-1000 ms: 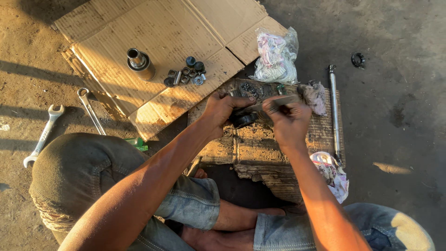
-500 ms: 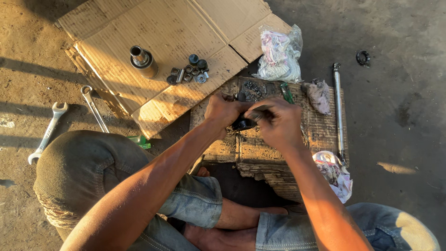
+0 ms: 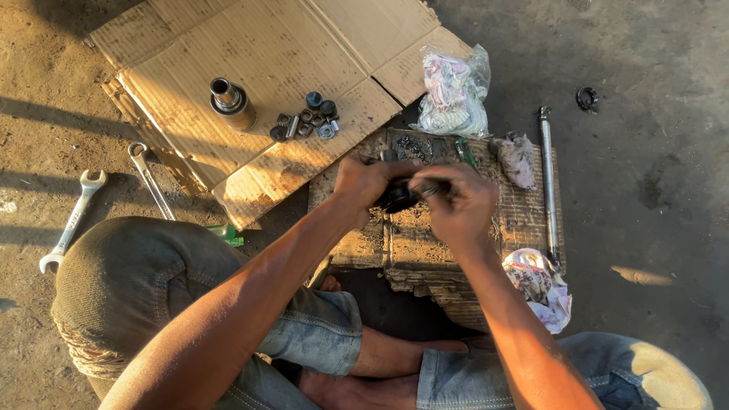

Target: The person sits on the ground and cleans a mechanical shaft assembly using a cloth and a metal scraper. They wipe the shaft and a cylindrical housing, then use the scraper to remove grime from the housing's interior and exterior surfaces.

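Both hands meet over a greasy wooden block (image 3: 524, 212) in front of my crossed legs. My left hand (image 3: 364, 186) grips a small round black part (image 3: 396, 199). My right hand (image 3: 463, 205) pinches the same part from the right, its fingertips holding a thin metal piece against it. Most of the black part is hidden by my fingers. On the flattened cardboard (image 3: 273, 53) behind lie a metal cylinder (image 3: 230, 101) and a cluster of small nuts and bearings (image 3: 307, 123).
Two spanners (image 3: 72, 220) (image 3: 149, 178) lie on the dirt at the left. A long steel rod (image 3: 548, 186) runs along the block's right side. A plastic bag of rags (image 3: 454, 95), a grey rag (image 3: 518, 159), a crumpled cloth (image 3: 539, 285) and a dark ring (image 3: 586, 97) lie nearby.
My right hand has moved left and closed in on the black part that my left hand holds. The view has shifted slightly.
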